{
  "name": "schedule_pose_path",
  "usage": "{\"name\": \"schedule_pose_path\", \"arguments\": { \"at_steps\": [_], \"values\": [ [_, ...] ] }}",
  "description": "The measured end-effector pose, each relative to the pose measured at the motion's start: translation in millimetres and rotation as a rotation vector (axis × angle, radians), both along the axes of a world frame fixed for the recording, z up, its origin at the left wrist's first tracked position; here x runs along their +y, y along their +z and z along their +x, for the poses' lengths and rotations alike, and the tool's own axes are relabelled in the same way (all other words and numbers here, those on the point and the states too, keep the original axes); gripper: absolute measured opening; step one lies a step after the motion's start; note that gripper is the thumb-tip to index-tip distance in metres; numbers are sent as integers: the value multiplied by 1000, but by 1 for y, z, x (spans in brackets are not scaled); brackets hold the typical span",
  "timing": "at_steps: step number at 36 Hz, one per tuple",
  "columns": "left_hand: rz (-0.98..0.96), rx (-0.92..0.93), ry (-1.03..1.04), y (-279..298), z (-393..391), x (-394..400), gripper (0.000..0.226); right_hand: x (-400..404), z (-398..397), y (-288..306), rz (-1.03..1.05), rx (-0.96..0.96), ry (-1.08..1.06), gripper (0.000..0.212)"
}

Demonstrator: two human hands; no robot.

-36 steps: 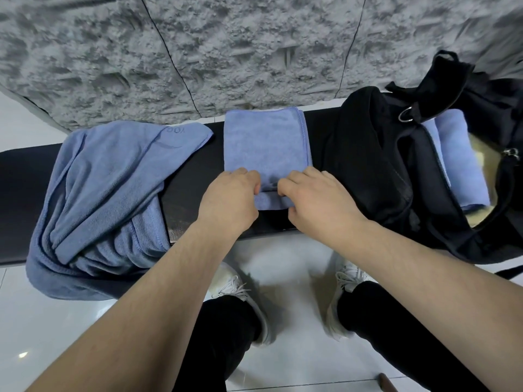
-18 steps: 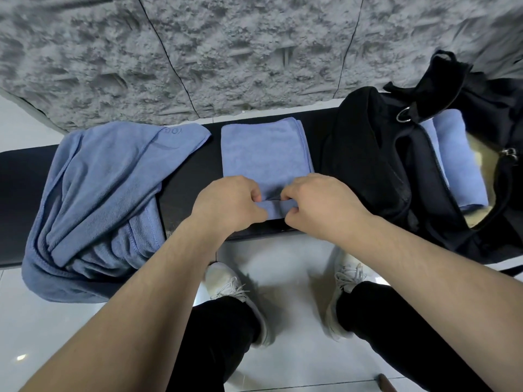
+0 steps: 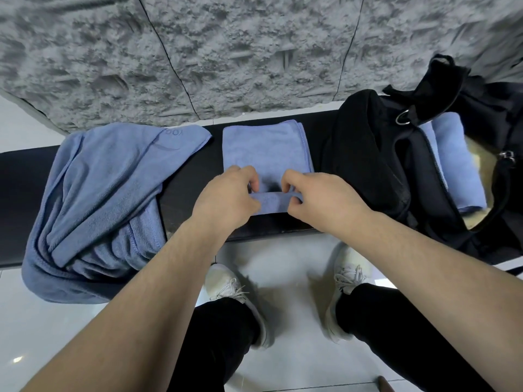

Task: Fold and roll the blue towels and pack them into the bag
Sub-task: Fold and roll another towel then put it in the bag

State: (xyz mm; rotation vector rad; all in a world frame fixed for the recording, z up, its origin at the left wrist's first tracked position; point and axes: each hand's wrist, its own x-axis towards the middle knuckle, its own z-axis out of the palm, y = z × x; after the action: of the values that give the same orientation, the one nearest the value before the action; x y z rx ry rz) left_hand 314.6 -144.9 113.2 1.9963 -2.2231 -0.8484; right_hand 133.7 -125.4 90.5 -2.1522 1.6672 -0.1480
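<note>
Folded blue towel (image 3: pixel 266 149): middle of the worktop (image 3: pixel 22 176), near edge now turned into a first tight roll, flat a second ago.
Left hand (image 3: pixel 226 198): pinching roll's left end.
Right hand (image 3: pixel 319 199): pinching right end.
Bag (image 3: pixel 376 165): right, open; rolling has begun.

A folded towel (image 3: pixel 266 149) lies at frame centre on the surface (image 3: pixel 22 171), with a heap of towels (image 3: pixel 99 199) at its left. At frame right stands the bag (image 3: pixel 376 165), a rolled towel (image 3: pixel 455 162) inside it.
</note>
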Motion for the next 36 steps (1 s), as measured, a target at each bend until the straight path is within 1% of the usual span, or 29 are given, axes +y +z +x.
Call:
{"name": "schedule_pose_path", "arguments": {
  "at_steps": [4, 8, 12, 16, 20, 23, 25, 27, 29, 33, 36],
  "values": [
    [-89, -128, -11, 0, -3, -1, 15, -2, -3, 1, -10, -16, 11, 19],
    [-43, -59, 32, -1, -4, 0, 18, -4, -5, 1, -91, 21, 39, 24],
    [-71, -41, 35, 3, -6, 1, 17, -3, -1, 1, -160, -52, 54, 30],
    [-84, -46, 48, 5, -5, 2, 23, -3, -2, 2, -201, -18, 73, 29],
    [-60, -31, 41, 5, -4, 5, 17, 1, -2, -3, -270, 5, 64, 25],
    [-70, -52, -29, 2, -2, 9, 26, 4, -1, -6, -310, -9, 65, 24],
    [-65, -70, -49, -1, -2, 9, 33, 6, 1, -5, -311, -12, 52, 18],
    [-75, -104, -66, -3, -2, 7, 35, 7, 2, -3, -301, 11, 63, 14],
    [-97, -121, -72, -4, -3, 6, 35, 7, 2, -4, -285, 47, 99, 20],
    [-120, -138, -64, -4, -6, 5, 33, 6, 1, -11, -340, 81, 102, 32],
    [-138, -149, -57, -3, -7, 6, 29, 6, 3, -12, -369, 71, 91, 34]
  ]
}}
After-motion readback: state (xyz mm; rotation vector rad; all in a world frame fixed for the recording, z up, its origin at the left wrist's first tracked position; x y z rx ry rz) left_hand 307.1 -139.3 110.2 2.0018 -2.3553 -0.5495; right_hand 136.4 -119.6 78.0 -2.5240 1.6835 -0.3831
